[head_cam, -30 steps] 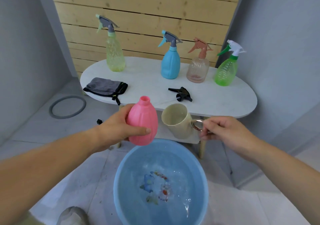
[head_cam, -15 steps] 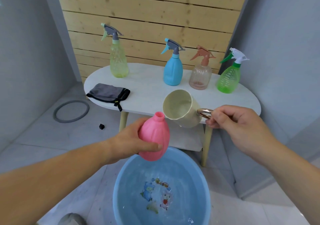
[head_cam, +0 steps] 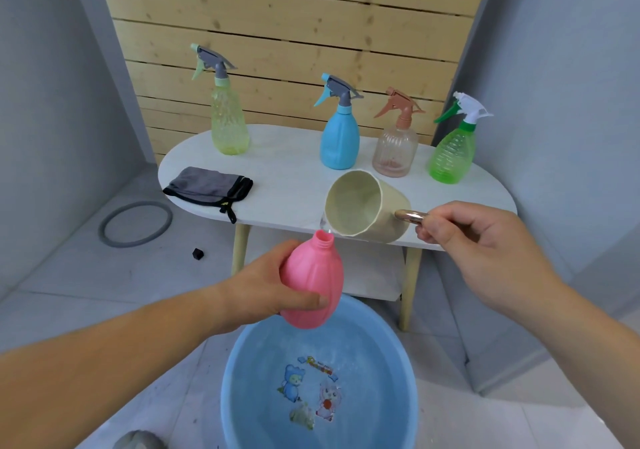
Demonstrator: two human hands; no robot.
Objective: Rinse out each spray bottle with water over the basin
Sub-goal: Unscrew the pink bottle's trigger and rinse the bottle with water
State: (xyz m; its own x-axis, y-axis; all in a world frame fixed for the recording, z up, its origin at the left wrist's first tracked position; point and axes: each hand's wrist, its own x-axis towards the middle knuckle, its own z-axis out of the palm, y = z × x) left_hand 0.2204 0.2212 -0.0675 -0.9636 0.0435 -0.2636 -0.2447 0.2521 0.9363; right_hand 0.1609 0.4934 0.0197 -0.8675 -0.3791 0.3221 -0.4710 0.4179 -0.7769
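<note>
Left hand (head_cam: 263,291): we reach in from lower left, forearm bare, fingers wrapped tight, thumb across the front.
Right hand (head_cam: 485,251): we extend from the right, wrist raised, thumb and forefinger pinched together.

The pink bottle (head_cam: 313,286) looks matt plastic. The blue basin (head_cam: 398,372) is smooth plastic. The wall panel (head_cam: 294,16) is bare knotty wood.

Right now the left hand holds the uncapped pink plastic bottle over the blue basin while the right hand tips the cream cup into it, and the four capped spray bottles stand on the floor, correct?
Not quite. The head view shows the four capped spray bottles standing on the white oval table, not the floor. The rest holds: left hand holds the uncapped pink plastic bottle over the blue basin, right hand tipping the cream cup.
</note>
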